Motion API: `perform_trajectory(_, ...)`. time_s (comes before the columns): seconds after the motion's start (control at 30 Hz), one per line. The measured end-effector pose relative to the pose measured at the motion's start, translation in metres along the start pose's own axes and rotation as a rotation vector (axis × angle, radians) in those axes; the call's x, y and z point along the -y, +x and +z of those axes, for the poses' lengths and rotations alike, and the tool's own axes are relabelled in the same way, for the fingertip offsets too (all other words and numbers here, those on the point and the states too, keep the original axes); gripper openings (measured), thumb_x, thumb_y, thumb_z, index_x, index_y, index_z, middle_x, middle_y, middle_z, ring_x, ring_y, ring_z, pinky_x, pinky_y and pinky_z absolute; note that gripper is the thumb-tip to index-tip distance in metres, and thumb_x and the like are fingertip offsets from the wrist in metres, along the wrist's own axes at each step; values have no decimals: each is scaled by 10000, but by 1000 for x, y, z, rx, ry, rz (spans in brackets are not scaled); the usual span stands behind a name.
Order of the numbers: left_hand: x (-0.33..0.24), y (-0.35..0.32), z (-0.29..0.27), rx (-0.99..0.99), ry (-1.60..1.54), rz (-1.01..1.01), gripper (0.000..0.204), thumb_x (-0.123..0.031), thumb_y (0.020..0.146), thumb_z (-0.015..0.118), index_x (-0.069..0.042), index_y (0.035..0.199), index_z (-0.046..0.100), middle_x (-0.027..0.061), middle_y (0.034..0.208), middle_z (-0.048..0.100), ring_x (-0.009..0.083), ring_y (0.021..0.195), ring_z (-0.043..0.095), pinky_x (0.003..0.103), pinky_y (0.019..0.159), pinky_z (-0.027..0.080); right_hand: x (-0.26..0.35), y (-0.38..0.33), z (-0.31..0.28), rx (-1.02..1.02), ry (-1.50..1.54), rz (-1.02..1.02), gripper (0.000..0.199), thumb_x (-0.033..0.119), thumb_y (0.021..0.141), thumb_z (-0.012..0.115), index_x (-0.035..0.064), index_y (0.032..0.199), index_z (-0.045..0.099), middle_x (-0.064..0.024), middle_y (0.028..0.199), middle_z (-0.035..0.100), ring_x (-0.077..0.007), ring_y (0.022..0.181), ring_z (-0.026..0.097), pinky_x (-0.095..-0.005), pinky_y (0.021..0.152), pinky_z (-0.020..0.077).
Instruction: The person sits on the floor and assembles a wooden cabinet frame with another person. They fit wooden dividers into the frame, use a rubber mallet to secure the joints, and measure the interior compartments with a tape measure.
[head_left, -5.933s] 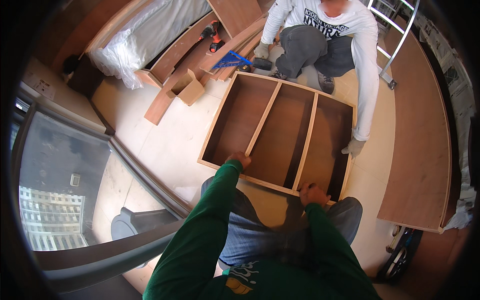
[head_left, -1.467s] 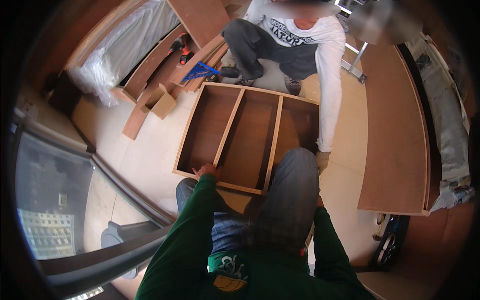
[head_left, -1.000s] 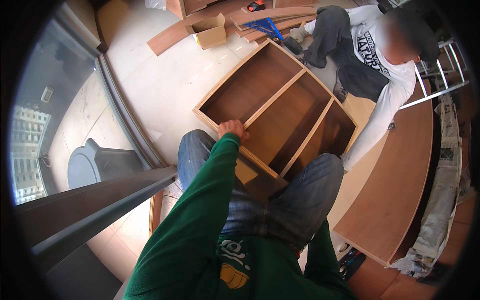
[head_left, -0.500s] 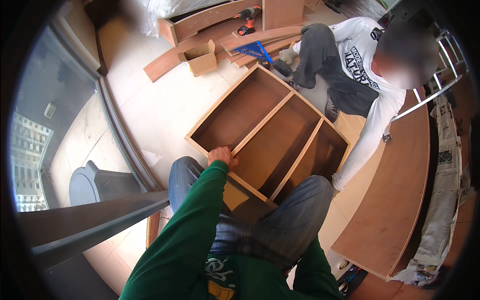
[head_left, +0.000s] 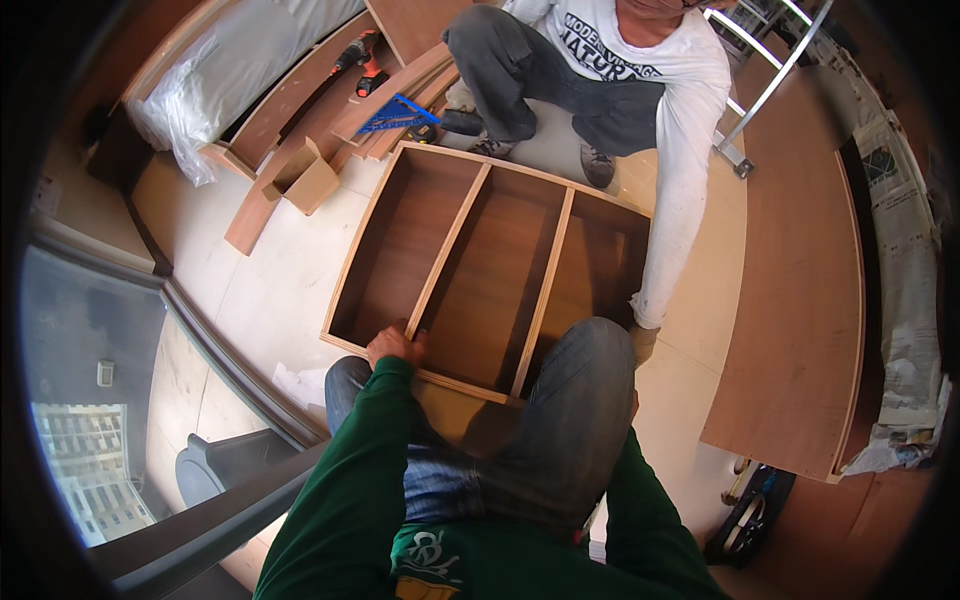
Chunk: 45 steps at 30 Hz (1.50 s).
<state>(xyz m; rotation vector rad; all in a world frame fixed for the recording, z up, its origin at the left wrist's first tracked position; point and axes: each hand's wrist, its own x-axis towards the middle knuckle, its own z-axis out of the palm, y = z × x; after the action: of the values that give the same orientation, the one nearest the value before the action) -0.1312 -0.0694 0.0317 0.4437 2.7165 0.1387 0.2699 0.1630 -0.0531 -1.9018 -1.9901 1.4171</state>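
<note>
The wooden cabinet frame [head_left: 490, 270] lay flat on the pale floor [head_left: 260, 290], with its open side up. Two inner dividers split it into three long compartments. The person's left hand [head_left: 397, 347] rested on the near edge of the frame, just where the left divider met that edge. Its fingers [head_left: 412, 338] were curled over the edge and clamped on the board. The right hand was hidden behind the raised right knee [head_left: 580, 400] in blue jeans, which stood in front of the near right corner of the frame, so I cannot tell how its fingers were. Both sleeves were dark green.

On the far side of the frame a co-worker in a white shirt [head_left: 650, 60] and grey trousers was crouching. The co-worker's arm reached down along the right side of the frame, and the hand [head_left: 643, 340] was at its near right corner.

Beyond the far left corner of the frame lay some wooden boards [head_left: 300, 110], a small cardboard box [head_left: 305, 178], a blue square tool [head_left: 392, 112] and an orange drill [head_left: 362, 55]. To the right of the frame, a large brown panel [head_left: 800, 300] lay on the floor, well apart from the left hand.
</note>
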Motion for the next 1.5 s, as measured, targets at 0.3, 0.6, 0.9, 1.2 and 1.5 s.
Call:
perform_trajectory(0.3, 7, 3, 8, -25, 1, 40, 439, -508, 839, 641, -145, 1082, 688, 179, 956, 720, 378, 944, 686, 483, 840, 533, 3, 0, 1, -2, -16, -4, 563, 505, 992, 399, -49, 1005, 497, -261, 1018, 650, -352, 970, 646, -460, 849, 493)
perform_trajectory(0.6, 10, 4, 6, -8, -31, 42, 474, -508, 832, 648, -144, 1134, 681, 184, 988, 717, 377, 961, 683, 480, 849, 532, -1, -6, 1, -2, -35, -6, 561, 502, 996, 395, -49, 1005, 503, -258, 1013, 646, -344, 968, 644, -458, 852, 489)
perform_trajectory(0.9, 7, 2, 1, 4, -53, 29, 444, -487, 830, 663, -121, 1080, 685, 186, 985, 718, 368, 963, 685, 470, 852, 534, 1, -6, 0, -7, -48, -10, 558, 498, 1000, 392, -48, 1005, 509, -255, 1009, 643, -337, 967, 641, -457, 855, 485)
perform_trajectory(1.2, 4, 0, -4, 17, -32, 16, 441, -480, 826, 677, -111, 1068, 692, 190, 983, 718, 369, 965, 685, 468, 853, 534, 0, -3, 4, -15, -56, -21, 556, 495, 1005, 388, -47, 1005, 515, -253, 1005, 639, -330, 965, 639, -455, 858, 482)
perform_trajectory(1.5, 10, 5, 0, 60, -2, -1, 488, -513, 828, 661, -101, 1087, 698, 193, 1008, 715, 365, 989, 680, 457, 886, 525, -2, 12, -6, 17, -69, -54, 555, 492, 1009, 384, -46, 1004, 521, -250, 1000, 635, -322, 963, 636, -454, 861, 478)
